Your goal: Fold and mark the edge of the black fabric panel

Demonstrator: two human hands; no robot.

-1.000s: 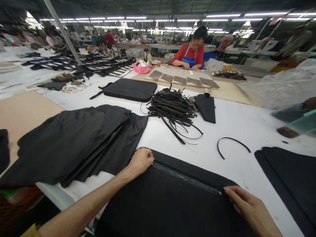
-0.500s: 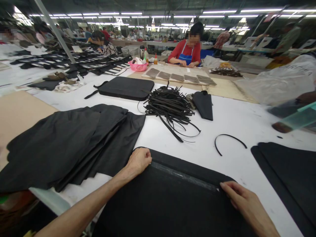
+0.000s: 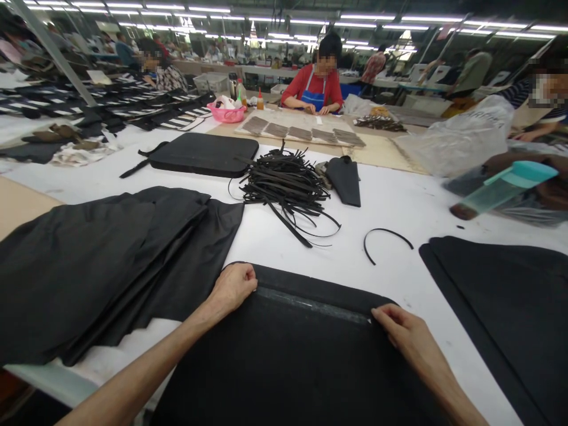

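Note:
A large black sheet (image 3: 284, 367), leather-like with rounded upper corners, lies in front of me. A narrow, shiny, greyish strip (image 3: 310, 305) runs across it just below its far edge. My left hand (image 3: 235, 286) is closed in a pinch on the sheet at the strip's left end. Thumb and fingers of my right hand (image 3: 402, 325) pinch the sheet near the strip's right end. What lies under the fingertips is mostly hidden.
Black pieces (image 3: 102, 254) are stacked at left, more black panels (image 3: 506, 296) at right. Beyond are a pile of black strips (image 3: 286, 180), one loose strip (image 3: 386, 231), a padded black panel (image 3: 204, 155) and a bottle (image 3: 501, 192). A co-worker (image 3: 317, 83) works across the table.
The view has swung to the right, so things appear shifted left. Both hands keep their hold at the strip's two ends. The bottle at right now shows more fully.

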